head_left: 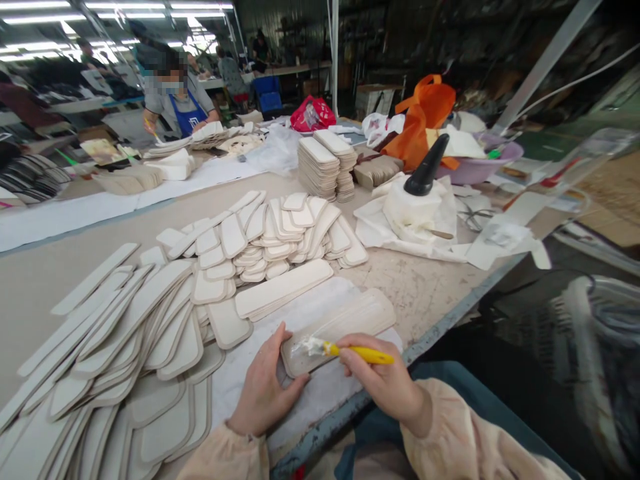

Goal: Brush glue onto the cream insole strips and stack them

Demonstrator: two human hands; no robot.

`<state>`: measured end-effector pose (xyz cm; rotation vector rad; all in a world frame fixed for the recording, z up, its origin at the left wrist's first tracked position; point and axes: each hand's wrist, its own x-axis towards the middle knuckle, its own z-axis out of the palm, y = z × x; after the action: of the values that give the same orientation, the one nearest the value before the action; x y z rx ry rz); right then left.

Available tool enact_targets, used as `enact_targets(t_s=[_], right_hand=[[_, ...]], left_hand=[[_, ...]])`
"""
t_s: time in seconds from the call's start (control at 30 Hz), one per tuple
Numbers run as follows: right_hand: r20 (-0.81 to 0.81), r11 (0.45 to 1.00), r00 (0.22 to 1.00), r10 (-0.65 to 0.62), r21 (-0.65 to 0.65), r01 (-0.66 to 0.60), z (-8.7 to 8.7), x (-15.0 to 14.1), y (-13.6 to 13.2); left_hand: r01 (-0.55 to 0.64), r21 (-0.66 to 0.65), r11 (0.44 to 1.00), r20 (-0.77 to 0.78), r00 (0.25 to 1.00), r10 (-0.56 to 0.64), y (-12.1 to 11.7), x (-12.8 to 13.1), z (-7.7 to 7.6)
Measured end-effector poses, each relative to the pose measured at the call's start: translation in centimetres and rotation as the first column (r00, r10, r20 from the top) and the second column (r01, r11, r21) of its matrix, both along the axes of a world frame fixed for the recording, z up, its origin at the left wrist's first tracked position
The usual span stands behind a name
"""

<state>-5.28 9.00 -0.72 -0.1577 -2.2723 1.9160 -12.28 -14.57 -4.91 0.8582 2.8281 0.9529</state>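
A long pale panel [350,323] lies on a white sheet [235,397] at the near edge of the bench [425,287]. From my remote post I take it as the landmark. At its left end, the right hand [383,377] pinches a yellow brush [367,355] between thumb and fingers, the bristles on the panel in a wet, white smear. The left hand [265,383] curves around that end, thumb and fingers spread, touching its edge.

I judge the coating partly done: the left end shines wet, but I can't tell from this view whether the far end is covered. Much seems left, for the pieces around the panel look dry: a narrow stack [285,290] just beyond it, a large fanned heap [150,340] to its left, a jumbled pile [280,233] farther beyond.

The fanned heap crowds the panel's left side. Beyond the panel, to the right, stands a white container [407,207] topped by a black cone [427,167]; behind that are an orange bag [425,120] and a purple basin [485,163]. Far beyond, to the left, a co-worker [183,110] bends over pale pieces.
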Motion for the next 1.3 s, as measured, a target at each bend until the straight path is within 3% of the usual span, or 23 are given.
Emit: enact_targets(t_s=[0.07,0.17,0.3,0.4,0.5,0.6,0.7,0.77,0.83,0.97,1.07,1.17,1.3], right_hand=[[0.003,0.995,0.995,0.096,-0.028,-0.096,-0.4,-0.6,-1.7],[0.023,0.996,0.996,0.092,-0.022,-0.091,-1.1,-1.2,-1.6],[0.041,0.985,0.984,-0.172,0.038,0.17,-1.5,-1.1,2.9],[0.028,0.914,0.919,-0.393,0.121,0.387,-1.5,-0.6,6.8],[0.004,0.862,0.875,-0.484,0.176,0.476,-1.4,0.1,8.5],[-0.024,0.891,0.901,-0.434,0.134,0.433,-1.1,0.6,7.0],[-0.022,0.971,0.973,-0.228,0.066,0.229,-1.2,0.8,4.7],[-0.01,0.986,0.988,-0.155,0.065,0.155,-1.3,0.7,4.3],[-0.01,0.97,0.974,-0.225,0.094,0.225,-1.4,0.7,5.2],[-0.02,0.875,0.887,-0.462,0.155,0.459,-1.3,0.8,8.7],[-0.071,0.835,0.854,-0.515,0.182,0.519,-1.2,0.7,10.0],[-0.235,0.825,0.863,-0.448,0.264,0.5,-1.4,0.6,9.9],[-0.401,0.775,0.909,-0.112,0.537,0.333,-1.7,0.9,8.6]], left_hand=[[-0.011,0.002,1.0,-0.002,1.0,0.011,0.0,0.0,-0.2],[-0.017,0.001,1.0,-0.007,1.0,0.017,0.1,0.0,-0.2],[-0.01,-0.017,1.0,-0.01,1.0,0.01,0.1,0.0,0.1],[-0.017,-0.029,0.999,0.001,1.0,0.017,0.0,-0.1,0.3],[-0.012,-0.027,1.0,-0.004,1.0,0.012,0.0,-0.2,0.1],[-0.008,-0.018,1.0,-0.03,1.0,0.007,-0.1,-0.2,-0.3],[-0.014,-0.029,0.999,-0.049,0.999,0.013,-0.2,-0.3,-0.6],[-0.02,-0.043,0.999,-0.055,0.998,0.018,-0.3,-0.3,-0.8],[-0.023,-0.051,0.998,-0.058,0.998,0.02,-0.3,-0.4,-0.8],[-0.009,-0.052,0.999,-0.041,0.999,0.007,-0.3,-0.4,-0.7],[-0.009,-0.041,0.999,-0.032,0.999,0.007,-0.3,-0.4,-0.6],[-0.011,-0.024,1.0,-0.034,0.999,0.01,-0.1,-0.3,-0.3],[0.004,0.003,1.0,-0.028,1.0,-0.004,0.1,0.0,0.1]])
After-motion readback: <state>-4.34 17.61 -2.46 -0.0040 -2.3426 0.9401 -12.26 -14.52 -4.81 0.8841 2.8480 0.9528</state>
